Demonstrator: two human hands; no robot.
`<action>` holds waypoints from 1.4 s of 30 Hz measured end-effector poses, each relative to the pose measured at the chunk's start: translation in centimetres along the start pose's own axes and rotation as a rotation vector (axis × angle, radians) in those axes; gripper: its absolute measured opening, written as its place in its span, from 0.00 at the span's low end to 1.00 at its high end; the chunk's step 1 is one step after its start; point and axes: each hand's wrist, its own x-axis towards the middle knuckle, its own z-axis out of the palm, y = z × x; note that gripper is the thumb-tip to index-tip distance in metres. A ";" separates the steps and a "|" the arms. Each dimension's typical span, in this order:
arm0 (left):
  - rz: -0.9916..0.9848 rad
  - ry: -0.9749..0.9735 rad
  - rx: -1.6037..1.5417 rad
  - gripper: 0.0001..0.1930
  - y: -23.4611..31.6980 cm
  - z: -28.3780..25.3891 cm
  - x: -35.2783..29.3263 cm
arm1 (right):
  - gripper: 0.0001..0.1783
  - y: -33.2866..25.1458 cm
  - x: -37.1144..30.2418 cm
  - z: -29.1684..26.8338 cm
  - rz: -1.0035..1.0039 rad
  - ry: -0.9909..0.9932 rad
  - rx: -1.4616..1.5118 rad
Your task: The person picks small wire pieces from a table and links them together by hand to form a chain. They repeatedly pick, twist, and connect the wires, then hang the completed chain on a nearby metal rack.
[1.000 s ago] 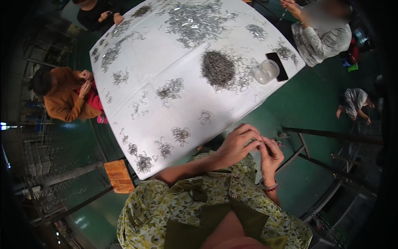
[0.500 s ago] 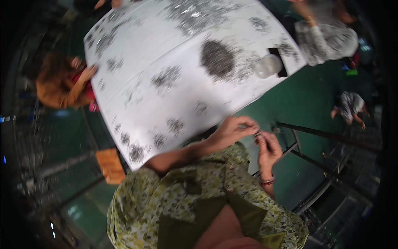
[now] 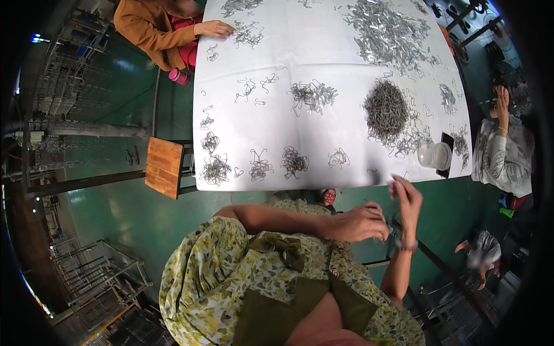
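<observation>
- I see the right grip raised just by the counter's near edge, fingers bent; whether it pinches anything, I can't tell.
- The left grip hangs curled, lower; its contents are hidden from me.
- Wire hooks sit heaped on the counter, near a clear tub.
- I judge them light, stiff, slick, tangle-prone: best pinched singly, mid-shank.

The green floor extends around the white-topped table, located at 12 o'clock. 1 wood-topped stool stands at 9 o'clock, with metal racks at 10 o'clock and a metal frame at 8 o'clock. A bright light shows near the rim at 10 o'clock.
</observation>
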 end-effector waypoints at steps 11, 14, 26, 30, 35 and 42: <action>-0.097 -0.019 0.194 0.03 -7.2 2.7 -7.4 | 0.07 6.7 21.1 21.3 -0.446 -0.122 -0.620; -0.107 0.037 0.187 0.03 -7.5 2.5 -7.7 | 0.05 6.4 20.8 21.8 -0.458 -0.177 -0.735; -0.157 0.024 0.092 0.04 -4.7 -0.9 -6.8 | 0.08 8.1 17.5 15.8 -0.364 -0.021 -0.307; -0.163 -0.047 0.153 0.03 -4.6 -0.9 -6.5 | 0.06 7.2 17.8 16.5 -0.614 -0.213 -0.525; -0.149 -0.106 0.205 0.04 -4.8 -0.8 -6.0 | 0.06 7.8 19.4 19.3 -0.544 -0.153 -0.654; -0.106 -0.119 0.289 0.05 -5.0 -0.7 -5.5 | 0.10 7.0 20.0 18.9 -0.607 -0.290 -0.868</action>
